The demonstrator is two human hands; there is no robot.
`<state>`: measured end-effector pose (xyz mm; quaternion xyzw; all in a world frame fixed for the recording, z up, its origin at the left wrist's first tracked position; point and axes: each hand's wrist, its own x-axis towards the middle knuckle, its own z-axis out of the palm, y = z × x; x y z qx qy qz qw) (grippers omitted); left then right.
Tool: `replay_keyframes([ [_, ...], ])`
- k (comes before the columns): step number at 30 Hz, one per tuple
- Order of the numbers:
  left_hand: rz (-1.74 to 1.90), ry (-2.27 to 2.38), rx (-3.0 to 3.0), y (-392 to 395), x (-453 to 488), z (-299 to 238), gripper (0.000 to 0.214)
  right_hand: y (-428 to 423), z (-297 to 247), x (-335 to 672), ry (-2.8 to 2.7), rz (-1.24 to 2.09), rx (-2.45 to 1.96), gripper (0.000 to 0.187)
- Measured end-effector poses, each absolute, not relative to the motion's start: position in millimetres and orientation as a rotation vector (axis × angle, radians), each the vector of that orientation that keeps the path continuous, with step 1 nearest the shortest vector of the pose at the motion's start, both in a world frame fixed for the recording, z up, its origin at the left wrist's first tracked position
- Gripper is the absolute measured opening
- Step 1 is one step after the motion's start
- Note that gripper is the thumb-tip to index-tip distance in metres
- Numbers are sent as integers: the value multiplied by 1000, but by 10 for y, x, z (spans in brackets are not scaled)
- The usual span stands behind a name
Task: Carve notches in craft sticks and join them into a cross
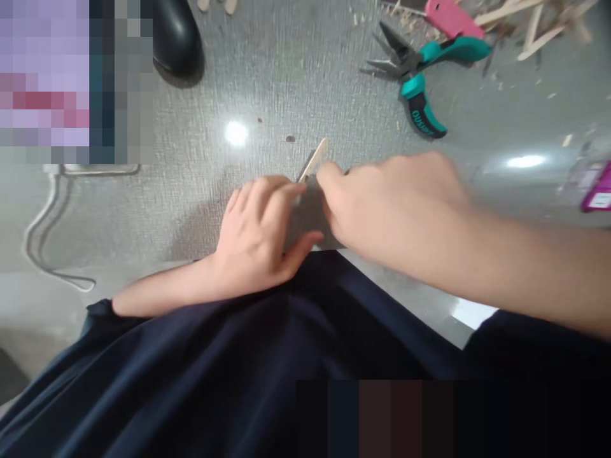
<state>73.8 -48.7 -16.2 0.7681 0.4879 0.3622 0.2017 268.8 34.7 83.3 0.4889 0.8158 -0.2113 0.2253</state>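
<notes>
A pale wooden craft stick [317,158] with a rounded tip slants up from between my hands, just above the grey table. My left hand [262,232] has its fingers bent, with the index fingertip pressing at the stick's lower end. The left thumb is held apart, near the table's front edge. Closed in a fist, my right hand [382,197] lies close to the right side of the stick. What its fingers grip is hidden behind the hand. A small dark bit shows beside the stick, too unclear to name.
Teal-handled pliers [410,63] lie with jaws apart, beyond my right hand. A pink-handled cutter [453,18] sits among wood splinters [534,25]. At the back left is a black computer mouse [179,41]. A white cord loop [31,229] lies left; a purple item [599,189] lies far right.
</notes>
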Motion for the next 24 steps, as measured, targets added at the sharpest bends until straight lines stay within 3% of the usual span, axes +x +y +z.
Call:
replay_keyframes([
  [5,956,1476,1620,-383,686,26,19,253,1035,2571,2312,-410,1335,44],
  [10,838,1577,1679,-193,687,208,36,346,935,2679,2470,-500,1363,48],
  [12,835,1604,1759,-92,667,266,35,439,888,2769,2554,-748,1377,46],
  [18,851,1552,1944,282,713,310,32,763,686,3046,2365,-2048,1348,30],
  [21,875,1538,1983,437,790,226,32,854,537,3101,2263,-2280,1330,26],
  [24,905,1498,1959,511,835,106,31,867,404,3089,2274,-2278,1406,26],
])
